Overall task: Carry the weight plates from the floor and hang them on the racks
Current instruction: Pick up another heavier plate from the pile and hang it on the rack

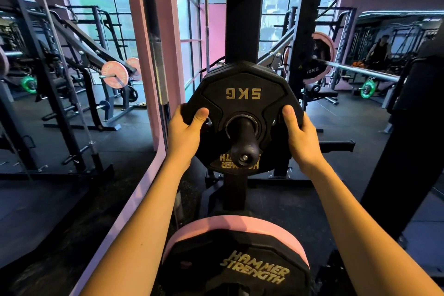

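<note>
Both hands, left (186,131) and right (300,134), gripped the plate (242,94) on its peg (243,144); letting go early risked it sliding off.

Both bare forearms are extended forward and slightly converging, with the left hand (186,131) and right hand (299,136) held level at opposite sides, thumbs laid forward and upward, remaining fingers curled out of sight, wrists kept nearly straight.
</note>
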Demonstrator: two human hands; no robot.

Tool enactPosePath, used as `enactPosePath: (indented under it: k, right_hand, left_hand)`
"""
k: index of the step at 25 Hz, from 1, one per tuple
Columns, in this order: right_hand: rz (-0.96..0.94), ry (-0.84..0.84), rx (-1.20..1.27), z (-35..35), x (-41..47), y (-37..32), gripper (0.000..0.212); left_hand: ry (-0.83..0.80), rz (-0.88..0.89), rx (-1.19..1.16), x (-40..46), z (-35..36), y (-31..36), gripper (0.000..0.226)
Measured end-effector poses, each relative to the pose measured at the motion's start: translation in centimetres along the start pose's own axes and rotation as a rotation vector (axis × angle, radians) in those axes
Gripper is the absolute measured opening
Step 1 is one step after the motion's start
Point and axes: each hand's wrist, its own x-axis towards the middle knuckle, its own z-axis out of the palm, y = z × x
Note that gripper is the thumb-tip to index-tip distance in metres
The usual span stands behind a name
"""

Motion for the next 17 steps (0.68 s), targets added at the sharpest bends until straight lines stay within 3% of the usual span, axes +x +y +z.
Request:
enactPosePath:
  k: [3,7,9,13,17]
  right_hand:
    - [0.026,-0.011,-0.016,-0.3,-0.2,-0.1,0.029]
    - [0.177,-0.098,-0.133,-1.2,-1.6,0.5,0.054]
    - [0.245,-0.114,-0.182,-1.5,-3.2,1.8,0.050]
    - [0.354,-0.134,-0.242,-2.3,-7.8,5.4,0.040]
    - [0.482,-0.197,-0.283,-3.4,-15.8,11.3,0.027]
  left_hand:
    - [-0.033,-0.038,0.016,0.2,-0.1,-0.1,0.028]
    - [-0.083,-0.144,0.158,-0.9,-0.6,-1.8,0.039]
    - [-0.109,-0.238,0.222,-2.4,-1.3,-3.0,0.043]
    - [-0.176,-0.299,0.234,-7.0,-3.3,-5.0,0.011]
    - [-0.246,-0.486,0.296,-16.5,-7.0,-10.1,0.008]
